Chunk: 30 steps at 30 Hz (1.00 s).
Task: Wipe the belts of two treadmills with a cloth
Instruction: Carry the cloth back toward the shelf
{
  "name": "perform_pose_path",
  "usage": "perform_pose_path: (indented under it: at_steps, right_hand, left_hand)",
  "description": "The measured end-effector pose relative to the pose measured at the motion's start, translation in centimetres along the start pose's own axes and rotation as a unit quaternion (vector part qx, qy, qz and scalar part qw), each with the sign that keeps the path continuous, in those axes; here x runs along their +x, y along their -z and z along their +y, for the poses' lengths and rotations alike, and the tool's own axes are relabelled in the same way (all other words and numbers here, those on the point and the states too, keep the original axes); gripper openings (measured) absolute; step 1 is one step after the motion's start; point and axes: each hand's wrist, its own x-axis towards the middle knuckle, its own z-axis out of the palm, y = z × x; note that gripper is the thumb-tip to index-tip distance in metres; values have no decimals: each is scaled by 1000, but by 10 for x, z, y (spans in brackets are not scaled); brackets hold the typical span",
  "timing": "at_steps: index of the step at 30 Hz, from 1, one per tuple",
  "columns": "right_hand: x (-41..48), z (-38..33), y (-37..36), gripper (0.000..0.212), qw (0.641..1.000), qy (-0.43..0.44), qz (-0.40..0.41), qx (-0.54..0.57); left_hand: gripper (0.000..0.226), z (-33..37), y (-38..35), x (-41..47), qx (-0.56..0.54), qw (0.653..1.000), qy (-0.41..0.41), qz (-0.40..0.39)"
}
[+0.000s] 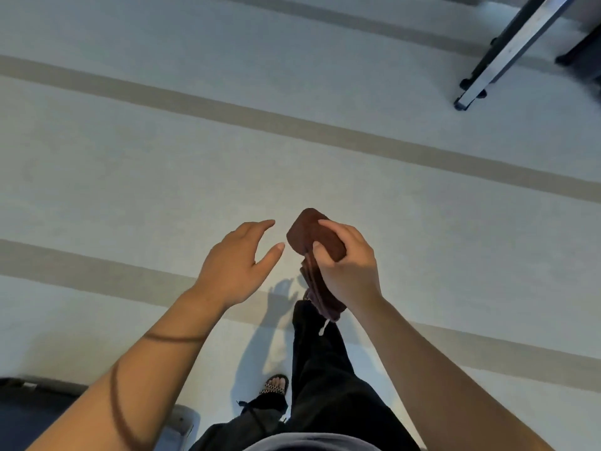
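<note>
A dark reddish-brown cloth, folded, is held in front of me above the floor, with my right hand shut around it. Part of the cloth hangs down below that hand. My left hand is just left of the cloth, open, fingers apart and pointing toward it without touching. A dark piece of a machine's base shows at the bottom left corner; I cannot tell whether it is a treadmill. No treadmill belt is visible.
The pale floor has beige stripes running diagonally. A metal frame leg with black feet stands at the top right. My legs in black trousers and a sandalled foot are below my hands.
</note>
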Motion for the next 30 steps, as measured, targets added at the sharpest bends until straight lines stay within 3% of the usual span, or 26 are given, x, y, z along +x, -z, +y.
perform_pose_path:
  at_steps: [5, 11, 16, 20, 30]
  right_hand:
    - [92, -11, 11, 38, 998, 43, -40, 36]
    - [187, -45, -5, 35, 988, 116, -105, 3]
    - [253, -98, -51, 36, 961, 186, -199, -53]
    - [305, -139, -97, 37, 945, 212, -240, -60]
    - [485, -251, -189, 33, 943, 249, -196, -105]
  left_hand:
    - [54, 13, 30, 62, 36, 998, 38, 24]
    - [57, 13, 77, 126, 26, 993, 94, 72]
    - [54, -23, 106, 158, -34, 969, 180, 167]
    - [52, -63, 133, 199, -61, 957, 206, 195]
    - [53, -172, 271, 371, -31, 967, 178, 179]
